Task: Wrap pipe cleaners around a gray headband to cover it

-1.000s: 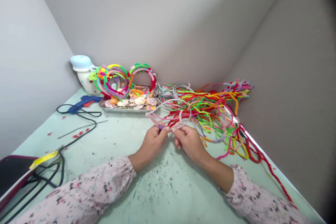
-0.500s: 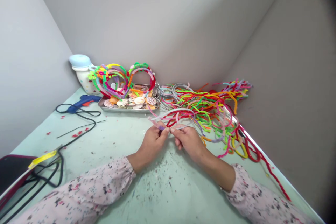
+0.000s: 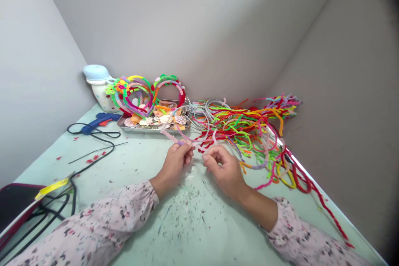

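Note:
My left hand point(image 3: 177, 162) is closed, its thumb and fingers pinching a thin grey headband hoop point(image 3: 172, 119) partly wrapped in pipe cleaner. A pale pink pipe cleaner point(image 3: 168, 136) sticks out past that hand at the upper left, with a bit of purple at the fingertips. Another pale pink length point(image 3: 215, 136) curves up between the hands. My right hand point(image 3: 224, 170) is a little apart from the left, thumb and forefinger pressed together with the other fingers curled. Whatever lies in that pinch is too small to make out.
A metal tray point(image 3: 149, 130) holds seashells, with finished colourful headbands point(image 3: 168, 83) on it. Many loose pipe cleaners point(image 3: 243, 120) spread at the right. A blue glue gun point(image 3: 96, 123), a black cord point(image 3: 93, 166) and a white cup with blue lid point(image 3: 100, 91) are at the left.
My hands have moved slightly apart, from fingertips meeting to a small gap. The hoop has turned in my left hand and tipped leftward, toward the tray.

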Available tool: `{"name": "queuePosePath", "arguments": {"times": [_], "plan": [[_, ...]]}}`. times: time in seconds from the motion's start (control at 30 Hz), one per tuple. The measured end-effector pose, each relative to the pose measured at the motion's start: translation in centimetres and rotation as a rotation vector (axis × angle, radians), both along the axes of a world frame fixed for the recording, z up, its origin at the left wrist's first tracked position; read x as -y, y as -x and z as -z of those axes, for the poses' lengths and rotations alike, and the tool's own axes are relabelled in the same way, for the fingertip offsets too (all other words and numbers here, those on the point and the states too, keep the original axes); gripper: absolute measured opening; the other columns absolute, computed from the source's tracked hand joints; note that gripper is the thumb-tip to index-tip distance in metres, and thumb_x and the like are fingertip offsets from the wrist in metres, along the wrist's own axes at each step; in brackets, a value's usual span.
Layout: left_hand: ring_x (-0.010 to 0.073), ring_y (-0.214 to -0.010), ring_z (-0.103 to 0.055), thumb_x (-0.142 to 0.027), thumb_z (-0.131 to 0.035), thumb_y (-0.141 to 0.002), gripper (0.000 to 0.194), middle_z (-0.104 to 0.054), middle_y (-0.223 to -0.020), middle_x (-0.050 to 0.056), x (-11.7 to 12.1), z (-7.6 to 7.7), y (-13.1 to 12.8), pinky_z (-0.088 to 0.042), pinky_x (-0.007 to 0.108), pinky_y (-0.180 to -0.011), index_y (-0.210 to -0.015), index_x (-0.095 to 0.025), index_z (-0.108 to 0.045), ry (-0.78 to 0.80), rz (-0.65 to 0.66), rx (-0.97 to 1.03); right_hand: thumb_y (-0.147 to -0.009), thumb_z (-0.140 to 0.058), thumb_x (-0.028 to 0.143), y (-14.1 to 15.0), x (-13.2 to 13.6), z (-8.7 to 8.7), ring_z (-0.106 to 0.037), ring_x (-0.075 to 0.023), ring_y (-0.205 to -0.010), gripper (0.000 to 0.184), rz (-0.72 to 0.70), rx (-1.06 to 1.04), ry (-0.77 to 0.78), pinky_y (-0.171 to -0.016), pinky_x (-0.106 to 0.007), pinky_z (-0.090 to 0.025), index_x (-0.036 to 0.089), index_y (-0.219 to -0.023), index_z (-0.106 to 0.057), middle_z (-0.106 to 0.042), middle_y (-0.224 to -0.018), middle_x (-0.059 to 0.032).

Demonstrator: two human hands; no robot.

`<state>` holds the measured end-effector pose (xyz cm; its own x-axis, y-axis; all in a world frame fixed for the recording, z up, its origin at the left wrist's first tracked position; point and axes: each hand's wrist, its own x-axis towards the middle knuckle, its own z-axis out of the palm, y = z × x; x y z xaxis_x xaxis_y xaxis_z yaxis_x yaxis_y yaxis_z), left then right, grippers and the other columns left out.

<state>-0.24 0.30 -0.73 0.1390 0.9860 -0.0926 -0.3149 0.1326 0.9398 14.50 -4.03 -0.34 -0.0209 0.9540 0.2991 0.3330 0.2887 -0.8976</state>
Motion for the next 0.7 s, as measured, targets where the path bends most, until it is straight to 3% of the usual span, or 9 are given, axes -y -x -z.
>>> {"name": "queuePosePath", "arguments": {"times": [0.13, 0.27, 0.43, 0.57, 0.7], "plan": [[0.0028, -0.041, -0.04, -0.028, -0.062, -0.077, 0.019, -0.053, -0.059, -0.004, -0.1, -0.2, 0.1, -0.03, 0.015, -0.04, -0.068, -0.014, -0.053, 0.045, 0.061, 0.16, -0.084, -0.057, 0.023, -0.1, -0.3, 0.2, -0.06, -0.0151, -0.074, 0.01, -0.154, 0.266, -0.055, -0.07, -0.026, -0.045, 0.02, -0.085, -0.067, -0.067, -0.08, -0.0018], [0.0027, -0.04, -0.042, -0.027, -0.064, -0.076, 0.02, -0.054, -0.058, -0.003, 0.3, -0.5, -0.1, -0.03, 0.014, -0.039, -0.067, -0.013, -0.053, 0.058, 0.152, 0.23, -0.087, -0.053, 0.021, -0.4, -1.1, 0.6, -0.062, -0.0185, -0.089, 0.02, -0.101, 0.207, -0.022, -0.082, -0.031, -0.045, 0.021, -0.1, -0.067, -0.07, -0.096, -0.0043], [0.0026, -0.038, -0.043, -0.03, -0.065, -0.077, 0.023, -0.056, -0.057, -0.003, 0.5, -0.4, -0.2, -0.03, 0.014, -0.036, -0.068, -0.013, -0.055, 0.079, 0.195, 0.223, -0.087, -0.053, 0.023, -0.9, -1.5, 0.6, -0.059, -0.0154, -0.075, 0.014, 0.003, 0.074, -0.042, -0.071, -0.026, -0.044, 0.02, -0.091, -0.066, -0.066, -0.082, -0.0011], [0.0028, -0.038, -0.042, -0.03, -0.066, -0.076, 0.021, -0.055, -0.057, -0.003, 0.5, -0.2, -0.2, -0.03, 0.014, -0.036, -0.068, -0.013, -0.056, 0.075, 0.217, 0.234, -0.085, -0.057, 0.024, -1.0, -1.5, 0.6, -0.059, -0.015, -0.076, 0.01, 0.001, 0.004, -0.083, -0.07, -0.026, -0.044, 0.019, -0.085, -0.066, -0.065, -0.081, -0.0009], [0.0028, -0.039, -0.042, -0.03, -0.065, -0.077, 0.021, -0.055, -0.058, -0.003, 0.6, -0.2, -0.1, -0.03, 0.014, -0.036, -0.068, -0.013, -0.055, 0.077, 0.224, 0.231, -0.084, -0.06, 0.028, -1.0, -1.3, 0.5, -0.056, -0.0143, -0.067, 0.013, 0.044, 0.031, -0.124, -0.062, -0.026, -0.043, 0.018, -0.077, -0.066, -0.063, -0.071, -0.0006]]}}
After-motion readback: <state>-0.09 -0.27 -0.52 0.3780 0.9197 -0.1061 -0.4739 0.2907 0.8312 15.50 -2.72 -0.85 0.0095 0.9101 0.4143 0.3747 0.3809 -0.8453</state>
